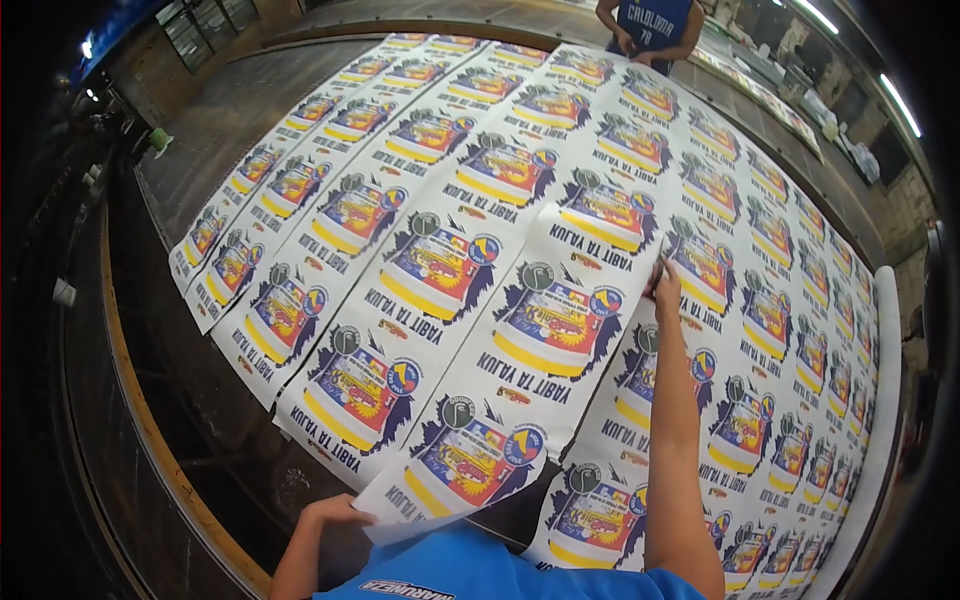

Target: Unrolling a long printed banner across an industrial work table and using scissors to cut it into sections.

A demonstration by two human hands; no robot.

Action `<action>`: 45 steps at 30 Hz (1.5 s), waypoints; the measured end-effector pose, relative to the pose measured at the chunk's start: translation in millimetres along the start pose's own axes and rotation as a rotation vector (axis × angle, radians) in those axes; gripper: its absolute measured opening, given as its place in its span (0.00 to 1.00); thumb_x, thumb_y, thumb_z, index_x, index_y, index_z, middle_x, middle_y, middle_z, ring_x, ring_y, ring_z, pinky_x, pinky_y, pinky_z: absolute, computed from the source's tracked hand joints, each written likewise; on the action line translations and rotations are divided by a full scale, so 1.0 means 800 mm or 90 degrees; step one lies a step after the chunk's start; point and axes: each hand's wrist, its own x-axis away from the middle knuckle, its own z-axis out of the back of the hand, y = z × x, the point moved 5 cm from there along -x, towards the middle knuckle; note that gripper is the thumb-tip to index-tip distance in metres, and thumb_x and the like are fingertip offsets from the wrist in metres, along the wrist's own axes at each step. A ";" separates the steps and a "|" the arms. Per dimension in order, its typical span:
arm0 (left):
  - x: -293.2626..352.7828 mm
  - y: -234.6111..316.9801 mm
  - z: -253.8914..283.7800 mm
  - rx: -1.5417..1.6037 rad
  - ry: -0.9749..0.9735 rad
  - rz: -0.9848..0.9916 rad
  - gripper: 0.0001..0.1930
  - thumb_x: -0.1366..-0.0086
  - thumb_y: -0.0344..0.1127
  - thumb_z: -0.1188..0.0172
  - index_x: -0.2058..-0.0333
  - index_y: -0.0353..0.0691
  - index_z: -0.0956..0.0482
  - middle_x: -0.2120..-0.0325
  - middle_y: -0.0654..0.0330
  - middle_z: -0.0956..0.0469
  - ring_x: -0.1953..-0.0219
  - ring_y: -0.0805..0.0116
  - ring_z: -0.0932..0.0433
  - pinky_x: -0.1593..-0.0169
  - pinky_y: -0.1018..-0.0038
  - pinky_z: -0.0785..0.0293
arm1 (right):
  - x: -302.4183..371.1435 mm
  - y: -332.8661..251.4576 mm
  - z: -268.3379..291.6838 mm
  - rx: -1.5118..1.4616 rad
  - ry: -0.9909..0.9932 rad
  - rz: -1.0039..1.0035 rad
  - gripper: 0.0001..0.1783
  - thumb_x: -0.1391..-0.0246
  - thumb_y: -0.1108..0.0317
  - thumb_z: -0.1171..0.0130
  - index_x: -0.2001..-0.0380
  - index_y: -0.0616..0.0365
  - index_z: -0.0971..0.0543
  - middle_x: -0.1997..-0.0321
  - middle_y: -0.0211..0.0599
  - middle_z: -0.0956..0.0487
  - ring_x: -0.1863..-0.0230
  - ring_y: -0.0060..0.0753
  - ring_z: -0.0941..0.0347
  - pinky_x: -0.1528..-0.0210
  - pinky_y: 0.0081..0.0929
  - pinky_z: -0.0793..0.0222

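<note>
A large white printed sheet (620,440) with repeated colourful designs covers most of the table. Long slits divide its left side into strips. My left hand (340,508) pinches the near left corner of one printed strip (520,305), lifting that end toward my body. Farther off, my right hand (665,285) is closed around a small dark tool, which looks like scissors (658,262), mostly hidden by the fingers. The tool sits at the far end of an open slit, between the held strip and the wider sheet on the right.
The dark table (290,475) shows at the near left, bordered by a wooden edge (150,440). A white roll (884,340) lies along the right side. Across the table stands a person in a dark blue jersey (650,25), hands by the sheet's far edge.
</note>
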 end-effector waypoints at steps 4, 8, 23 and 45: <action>0.013 0.041 0.003 -0.455 0.183 0.023 0.35 0.51 0.56 0.31 0.48 0.40 0.21 0.56 0.50 0.18 0.53 0.53 0.19 0.46 0.63 0.26 | 0.167 0.032 0.011 -0.072 -0.044 -0.023 0.20 0.32 0.65 0.56 0.39 0.53 0.30 0.75 0.28 0.27 0.82 0.21 0.32 0.82 0.21 0.33; 0.050 0.172 -0.024 -0.342 0.352 -0.141 0.37 0.45 0.52 0.32 0.41 0.38 0.30 0.47 0.46 0.24 0.46 0.53 0.23 0.44 0.63 0.27 | 0.379 0.071 0.074 -0.159 -0.062 -0.075 0.20 0.30 0.60 0.55 0.39 0.52 0.30 0.76 0.27 0.31 0.85 0.19 0.38 0.84 0.21 0.37; -0.048 0.173 -0.328 -0.871 0.178 -0.472 0.62 0.54 0.72 0.34 0.29 0.44 0.53 0.28 0.46 0.57 0.26 0.40 0.61 0.33 0.30 0.61 | 0.833 0.108 0.303 -0.236 -0.138 -0.176 0.40 0.39 0.31 0.56 0.37 0.52 0.36 0.70 0.40 0.24 0.72 0.40 0.23 0.60 0.44 0.25; 0.070 0.130 -0.597 -0.728 0.284 -0.886 0.51 0.49 0.43 0.38 0.30 0.36 0.53 0.27 0.49 0.59 0.25 0.42 0.66 0.32 0.32 0.72 | 1.087 0.208 0.392 -0.284 -0.015 0.007 0.30 0.36 0.57 0.43 0.35 0.57 0.36 0.71 0.32 0.26 0.71 0.23 0.28 0.66 0.23 0.31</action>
